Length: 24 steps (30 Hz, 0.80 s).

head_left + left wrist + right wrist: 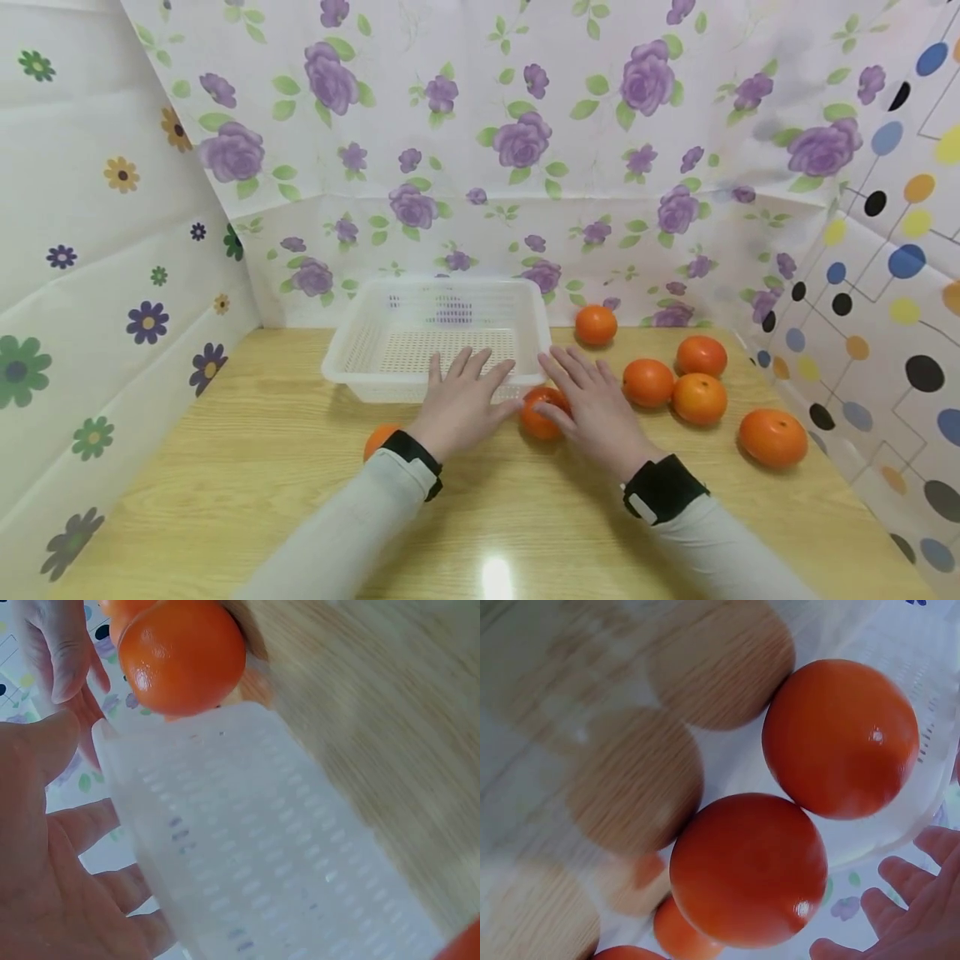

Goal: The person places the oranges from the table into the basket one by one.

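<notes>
A white perforated plastic basket (375,382) stands on the wooden table against the back cloth. My left hand (461,406) reaches over its front rim, fingers spread and fairly straight. In the left wrist view those fingers lie along the basket's wall (247,825). My right hand (596,414) is stretched out at the basket's front right corner, its thumb overlapping a tangerine (537,423) between both hands. Another tangerine (377,437) is partly hidden by the left wrist. Two tangerines (840,739) sit close beside the right hand (919,907) in its wrist view. Neither hand grips anything.
One tangerine (596,325) lies behind, right of the basket. Several more, among them a front one (699,398), cluster to the right of my right hand, and another tangerine (772,437) lies near the right edge. Patterned cloths (525,233) enclose the table (247,467) on three sides.
</notes>
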Available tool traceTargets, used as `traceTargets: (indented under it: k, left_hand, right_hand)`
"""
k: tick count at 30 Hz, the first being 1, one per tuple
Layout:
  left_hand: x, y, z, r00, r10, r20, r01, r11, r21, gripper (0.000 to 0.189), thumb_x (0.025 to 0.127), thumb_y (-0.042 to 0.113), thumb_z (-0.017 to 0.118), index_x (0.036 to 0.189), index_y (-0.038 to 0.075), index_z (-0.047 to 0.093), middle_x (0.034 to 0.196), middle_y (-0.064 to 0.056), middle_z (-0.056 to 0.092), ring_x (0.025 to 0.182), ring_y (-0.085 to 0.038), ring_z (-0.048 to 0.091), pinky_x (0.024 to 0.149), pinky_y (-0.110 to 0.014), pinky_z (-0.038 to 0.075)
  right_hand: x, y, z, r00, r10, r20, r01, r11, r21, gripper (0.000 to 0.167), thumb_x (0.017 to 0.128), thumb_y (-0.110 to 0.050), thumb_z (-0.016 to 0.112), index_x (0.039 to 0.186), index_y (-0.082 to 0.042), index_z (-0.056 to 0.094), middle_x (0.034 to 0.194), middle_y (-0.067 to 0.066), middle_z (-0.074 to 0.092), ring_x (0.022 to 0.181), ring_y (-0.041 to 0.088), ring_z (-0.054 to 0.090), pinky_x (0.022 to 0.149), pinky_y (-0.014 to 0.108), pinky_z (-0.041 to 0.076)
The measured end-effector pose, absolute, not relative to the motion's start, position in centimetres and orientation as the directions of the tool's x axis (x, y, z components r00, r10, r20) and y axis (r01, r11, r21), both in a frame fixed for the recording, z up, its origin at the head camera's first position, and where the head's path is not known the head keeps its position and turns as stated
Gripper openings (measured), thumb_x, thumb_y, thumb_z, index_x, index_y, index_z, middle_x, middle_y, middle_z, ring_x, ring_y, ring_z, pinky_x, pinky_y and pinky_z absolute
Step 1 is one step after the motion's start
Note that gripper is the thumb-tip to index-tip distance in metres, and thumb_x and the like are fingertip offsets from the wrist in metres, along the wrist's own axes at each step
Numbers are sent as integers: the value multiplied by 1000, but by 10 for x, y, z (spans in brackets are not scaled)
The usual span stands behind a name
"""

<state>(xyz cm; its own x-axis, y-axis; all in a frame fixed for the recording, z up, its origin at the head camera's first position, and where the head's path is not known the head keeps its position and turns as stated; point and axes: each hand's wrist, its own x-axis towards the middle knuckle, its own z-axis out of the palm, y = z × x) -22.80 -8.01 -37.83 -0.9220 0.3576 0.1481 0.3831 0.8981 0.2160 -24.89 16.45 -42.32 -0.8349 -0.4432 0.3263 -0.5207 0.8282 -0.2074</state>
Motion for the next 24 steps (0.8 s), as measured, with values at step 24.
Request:
traceTargets:
  k: [24]
  left_hand:
    - [-153,-161,-389,-881,361,305,412,904,117,62,105,50,74,157,18,60,166,-24,48,155,-53,38,120,-84,19]
  right_hand:
    - [-248,146,-427,-780,-496,380,-600,766,-231,80,107,-47,72,172,-15,39,178,11,35,166,37,24,132,64,12]
